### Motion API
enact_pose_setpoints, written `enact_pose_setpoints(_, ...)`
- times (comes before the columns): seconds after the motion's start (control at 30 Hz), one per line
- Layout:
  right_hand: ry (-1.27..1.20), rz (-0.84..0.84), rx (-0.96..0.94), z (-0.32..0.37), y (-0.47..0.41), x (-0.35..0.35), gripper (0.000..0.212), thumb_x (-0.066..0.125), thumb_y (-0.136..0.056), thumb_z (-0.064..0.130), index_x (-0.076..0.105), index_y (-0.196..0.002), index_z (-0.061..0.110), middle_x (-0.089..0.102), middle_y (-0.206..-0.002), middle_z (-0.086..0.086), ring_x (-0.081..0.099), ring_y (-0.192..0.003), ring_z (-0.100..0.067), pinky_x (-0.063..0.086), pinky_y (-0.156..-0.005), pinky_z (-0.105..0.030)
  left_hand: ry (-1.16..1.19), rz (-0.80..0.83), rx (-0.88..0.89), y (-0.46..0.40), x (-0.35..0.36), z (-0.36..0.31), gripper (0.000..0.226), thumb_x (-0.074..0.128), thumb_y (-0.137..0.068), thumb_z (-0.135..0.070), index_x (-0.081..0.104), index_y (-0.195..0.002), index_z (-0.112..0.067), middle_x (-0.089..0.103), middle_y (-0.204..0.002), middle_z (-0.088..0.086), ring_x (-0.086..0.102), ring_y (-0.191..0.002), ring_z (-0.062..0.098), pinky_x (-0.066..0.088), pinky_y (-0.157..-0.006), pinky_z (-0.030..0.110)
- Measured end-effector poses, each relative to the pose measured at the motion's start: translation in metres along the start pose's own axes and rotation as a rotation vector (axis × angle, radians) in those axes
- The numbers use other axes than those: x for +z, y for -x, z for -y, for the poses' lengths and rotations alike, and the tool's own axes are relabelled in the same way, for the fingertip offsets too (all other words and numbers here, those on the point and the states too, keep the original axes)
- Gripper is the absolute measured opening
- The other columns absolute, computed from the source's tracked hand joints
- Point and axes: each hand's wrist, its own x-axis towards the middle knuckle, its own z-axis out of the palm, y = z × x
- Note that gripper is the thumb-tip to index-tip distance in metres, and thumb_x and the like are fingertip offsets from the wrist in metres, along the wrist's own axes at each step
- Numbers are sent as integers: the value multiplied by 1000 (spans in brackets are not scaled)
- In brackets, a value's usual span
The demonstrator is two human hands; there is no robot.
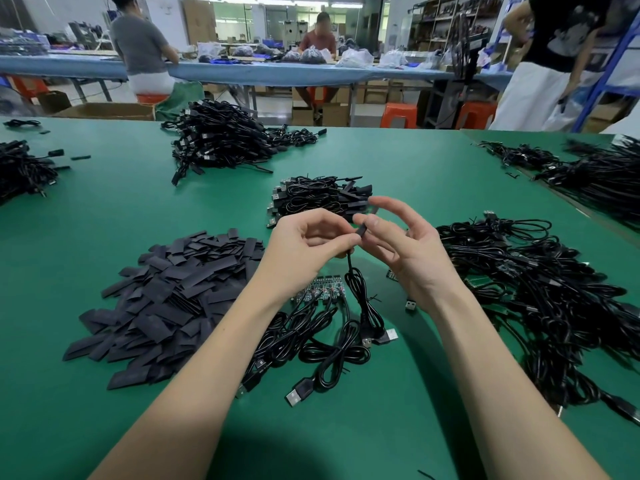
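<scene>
Forearms [207, 358] above green table [415, 161], left hand [304, 245] pinching cable [349, 263], right hand [407, 252] grip pinching its black sleeve [362, 231]

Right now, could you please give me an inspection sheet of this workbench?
Surface: green mat, flat, bearing sorted piles.
Job's things: black cable hangs from the hands; black sleeve sits at its top end.
Clutter: pile of flat sleeves at left; circuit boards in a row below the hands.
Grippers: left hand pinches the black cable near its end; right hand pinches the black sleeve, other fingers spread.
Cables: loose cables heaped at right; stacked bundle beyond the hands; far heap behind it.
Surroundings: workers at a blue bench; orange stools near it.
</scene>
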Motion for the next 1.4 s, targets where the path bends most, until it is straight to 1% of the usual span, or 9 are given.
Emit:
enact_pose_setpoints(0.13, -19, -46, -66, -1, 0, 6, 27, 80, -77, 9, 77, -104, 14, 77, -97, -16, 73, -84, -22, 59, -81, -27, 48, -8, -24, 1, 0, 2, 10, 79, -83, -4, 74, -87, -11, 76, -78, 5, 71, -72, 15, 57, -72, 23)
enact_pose_setpoints(0.37, -3, -71, -58, 1, 0, 3, 27, 81, -74, 11, 78, -100, 10, 77, -98, -14, 74, -82, -21, 59, -80, -28, 38, 17, -30, 1, 0, 2, 9, 79, -83, -4, 75, -88, -12, 76, -78, 5, 72, -73, 15, 57, -73, 22)
enact_pose_setpoints(0.5, -2, -68, -59, 0, 0, 4, 26, 81, -74, 12, 77, -100, 11, 77, -94, -13, 73, -80, -20, 59, -79, -27, 38, 12, -25, 2, 0, 2, 11, 79, -83, -4, 74, -87, -13, 76, -79, 5, 72, -73, 15, 58, -73, 23)
enact_pose_setpoints(0.6, -1, -23, -40, 3, 1, 5, 29, 81, -74, 12, 77, -103, 14, 77, -102, -17, 75, -84, -24, 60, -79, -29, 50, 7, -17, 2, 1, 2, 12, 78, -83, -3, 74, -87, -13, 75, -78, 4, 72, -72, 14, 58, -73, 23)
enact_pose_setpoints(0.67, 7, 16, -20, 3, 1, 6, 31, 82, -74, 11, 78, -104, 16, 76, -101, -20, 74, -87, -26, 60, -80, -31, 56, 2, -17, 2, 1, 3, 13, 78, -83, -3, 73, -87, -13, 75, -78, 3, 72, -72, 14, 58, -72, 23)
enact_pose_setpoints(0.77, 24, -16, -29, 2, 1, 6, 34, 82, -73, 8, 76, -106, 13, 76, -94, -20, 74, -84, -25, 60, -81, -31, 55, 11, -22, 3, 1, 4, 12, 78, -83, -2, 73, -88, -12, 76, -79, 4, 72, -73, 14, 58, -73, 22)
enact_pose_setpoints(0.9, 6, -35, -50, 3, 1, 7, 29, 81, -71, 9, 79, -100, 13, 77, -93, -16, 74, -81, -22, 60, -79, -29, 53, 12, -14, 2, 1, 4, 11, 78, -83, -2, 74, -88, -12, 76, -78, 4, 72, -73, 15, 58, -73, 23)
enact_pose_setpoints(1.13, 8, -49, -70, 2, 1, 6, 34, 81, -73, 8, 76, -106, 11, 76, -97, -20, 73, -86, -25, 60, -81, -30, 67, 3, -13, 2, 3, 4, 11, 78, -83, -3, 73, -87, -12, 75, -78, 4, 72, -73, 15, 58, -73, 23)
enact_pose_setpoints(1.4, -23, -82, -54, -8, 0, 7, 31, 81, -76, 9, 77, -107, 12, 77, -97, -16, 73, -86, -23, 60, -80, -30, 56, -23, -25, 1, 3, 7, 12, 79, -82, -4, 72, -84, -13, 75, -77, 4, 72, -73, 16, 57, -73, 23)
